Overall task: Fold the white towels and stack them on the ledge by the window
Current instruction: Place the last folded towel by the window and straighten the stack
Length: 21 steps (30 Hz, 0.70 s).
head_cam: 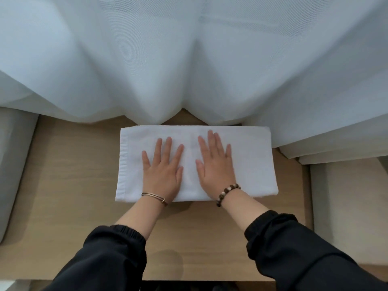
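Observation:
A folded white towel (252, 164) lies as a wide rectangle on the wooden ledge (69, 185), its far edge just under the curtain hem. My left hand (162, 169) lies flat on the towel's left half, fingers straight and spread. Beside it, my right hand (216, 162) rests flat on the middle-right part in the same way. Both palms press down on the cloth, and neither hand grips anything. A thin bangle circles my left wrist and a bead bracelet my right.
A sheer white curtain (189, 59) hangs across the back and drapes onto the ledge. Pale grey cushions flank the ledge, a left cushion (12, 164) and a right cushion (346, 196). The ledge's front edge (189, 279) runs along the bottom of the view.

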Each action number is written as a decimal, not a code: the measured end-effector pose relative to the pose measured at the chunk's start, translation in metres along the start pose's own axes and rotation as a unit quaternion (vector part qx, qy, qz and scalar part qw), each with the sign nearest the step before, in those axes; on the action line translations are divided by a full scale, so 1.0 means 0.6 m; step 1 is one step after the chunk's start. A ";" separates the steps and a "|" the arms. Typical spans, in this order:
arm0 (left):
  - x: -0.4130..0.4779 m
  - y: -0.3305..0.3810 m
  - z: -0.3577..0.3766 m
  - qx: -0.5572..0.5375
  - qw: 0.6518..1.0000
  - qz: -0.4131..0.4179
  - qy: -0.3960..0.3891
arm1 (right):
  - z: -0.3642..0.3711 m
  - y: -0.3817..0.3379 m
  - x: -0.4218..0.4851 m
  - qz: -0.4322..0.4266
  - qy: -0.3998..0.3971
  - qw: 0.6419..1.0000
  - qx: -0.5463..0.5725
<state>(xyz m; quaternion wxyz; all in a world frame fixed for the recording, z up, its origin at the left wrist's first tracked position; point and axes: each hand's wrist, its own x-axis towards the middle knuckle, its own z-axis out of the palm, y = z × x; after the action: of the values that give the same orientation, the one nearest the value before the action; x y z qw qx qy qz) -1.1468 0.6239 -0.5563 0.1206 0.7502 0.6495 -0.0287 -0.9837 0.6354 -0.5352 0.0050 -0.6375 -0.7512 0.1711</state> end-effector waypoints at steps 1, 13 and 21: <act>-0.014 -0.007 0.006 0.006 1.000 0.003 -0.008 | 0.012 0.001 -0.009 -0.004 -0.029 0.999 -0.017; -0.055 -0.111 0.008 -0.061 0.981 -0.182 0.002 | 0.014 0.126 -0.033 0.061 -0.069 0.986 -0.138; -0.092 -0.112 -0.045 -0.564 0.638 -0.513 0.108 | -0.034 -0.036 -0.033 -0.007 -0.040 0.999 -0.020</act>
<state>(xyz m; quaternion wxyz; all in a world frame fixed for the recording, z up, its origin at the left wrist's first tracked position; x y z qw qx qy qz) -1.2240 0.5851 -0.5289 0.4150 0.0800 0.8285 0.3673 -0.9961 0.6185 -0.5063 -0.0364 -0.6251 -0.7583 0.1815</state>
